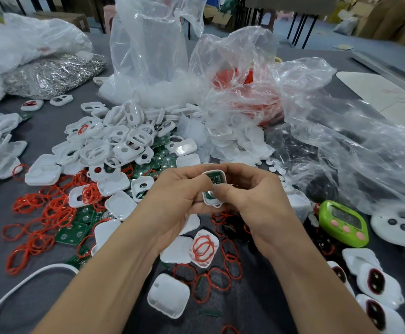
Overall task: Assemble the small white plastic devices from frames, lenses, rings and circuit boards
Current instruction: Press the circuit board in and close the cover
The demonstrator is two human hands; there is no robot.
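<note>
Both hands meet at the middle of the view around one small white device shell (214, 189) with a green circuit board seated inside it. My left hand (175, 196) grips the shell from the left. My right hand (249, 191) holds its right side, thumb pressing on the board. A heap of white frames (114, 143) lies behind the hands. Red rings (40, 213) and green circuit boards (72, 231) are scattered at the left. White back covers (169, 296) lie in front. Finished devices (374, 283) sit at the lower right.
Big clear plastic bags (341, 131) stand behind and to the right, one holding red parts. A bag of metal pieces (52, 73) lies far left. A green timer (344, 222) and a white controller-shaped thing (401, 225) sit right. A white cable (23, 283) curves lower left.
</note>
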